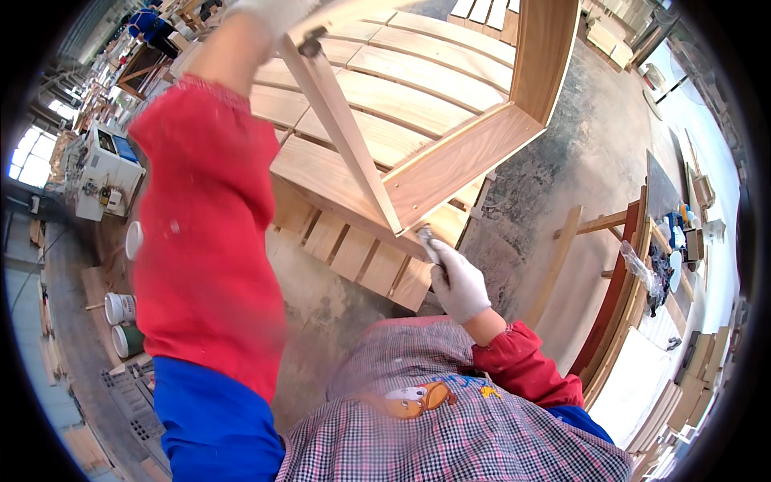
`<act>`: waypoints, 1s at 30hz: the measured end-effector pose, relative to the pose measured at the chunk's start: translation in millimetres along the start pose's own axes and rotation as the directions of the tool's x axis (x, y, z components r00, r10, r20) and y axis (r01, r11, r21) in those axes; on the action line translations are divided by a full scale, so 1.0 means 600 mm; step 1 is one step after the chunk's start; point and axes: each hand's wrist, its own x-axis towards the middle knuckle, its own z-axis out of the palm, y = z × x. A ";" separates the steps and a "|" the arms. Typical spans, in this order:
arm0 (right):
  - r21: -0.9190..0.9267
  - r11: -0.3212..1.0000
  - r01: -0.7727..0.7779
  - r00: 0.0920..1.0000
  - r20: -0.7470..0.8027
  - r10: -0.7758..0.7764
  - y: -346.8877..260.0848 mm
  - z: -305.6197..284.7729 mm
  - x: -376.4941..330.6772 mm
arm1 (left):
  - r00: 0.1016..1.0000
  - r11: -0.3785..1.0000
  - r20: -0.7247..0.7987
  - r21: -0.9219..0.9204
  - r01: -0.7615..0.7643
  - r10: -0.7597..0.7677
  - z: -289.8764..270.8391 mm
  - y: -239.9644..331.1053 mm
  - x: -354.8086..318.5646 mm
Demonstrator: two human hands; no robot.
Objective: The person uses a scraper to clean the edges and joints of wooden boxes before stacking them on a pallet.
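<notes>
My left hand [273,13], in a white glove, is blurred at the upper edge beside the far left corner of a wooden frame [466,165]. Its fingers do not show clearly. A dark object [312,42] sits at that corner, too smeared to name. The frame, joined from narrow boards, rests on rows of pale wooden slats [385,100]. In front of its near corner, my gloved right hand [462,283] closes around a small grey tool [428,241], whose tip meets the wood there. I cannot make out the tool's kind.
Slatted wood continues below as a lower layer [345,249]. To the right stands a bench [622,297] with plastic bags and small items on it. White buckets [120,308] and a grey crate [132,402] are on the floor at left. Another person [148,26] is far off.
</notes>
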 end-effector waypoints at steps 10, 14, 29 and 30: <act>0.542 0.782 -0.308 0.865 -0.183 0.467 0.028 -0.096 -0.022 | 0.796 0.835 -0.255 0.201 -0.512 0.549 0.171 0.077 -0.122; 0.630 0.731 -0.262 0.832 -0.236 0.502 0.034 -0.127 -0.033 | 0.619 0.581 -0.238 0.684 -0.440 0.749 0.156 0.071 -0.131; 0.640 0.739 -0.209 0.853 -0.250 0.458 0.110 -0.244 -0.003 | 0.746 0.772 -0.579 -0.619 -0.141 -0.328 0.252 -0.144 -0.249; 0.644 0.740 -0.196 0.870 -0.234 0.434 0.102 -0.251 0.011 | 0.752 0.882 -0.610 -0.463 -0.084 -0.249 0.243 -0.151 -0.264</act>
